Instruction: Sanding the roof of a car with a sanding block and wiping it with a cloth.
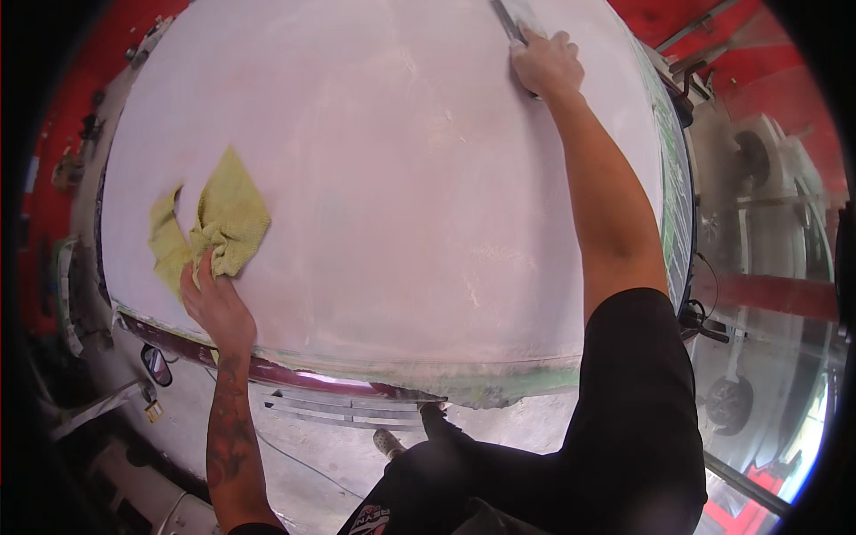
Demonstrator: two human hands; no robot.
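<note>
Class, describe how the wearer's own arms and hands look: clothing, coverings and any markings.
The left hand and right hand are both bare. A black sleeve leaves the right forearm uncovered; dark, patterned tattoos mark the left forearm.

On my feed I have a broad, curved vehicle roof (374, 205) — chalky pinkish white and blotchy. A crumpled yellow microfibre cloth (230, 201) lies on it, and I take my bearings from that. Well to the right of the cloth and farther off, I see a long, narrow flat tool (506, 18) on the coating. On the near side of the cloth, maroon paint (334, 382) shows along the roof's edge — greenish farther right.
</note>
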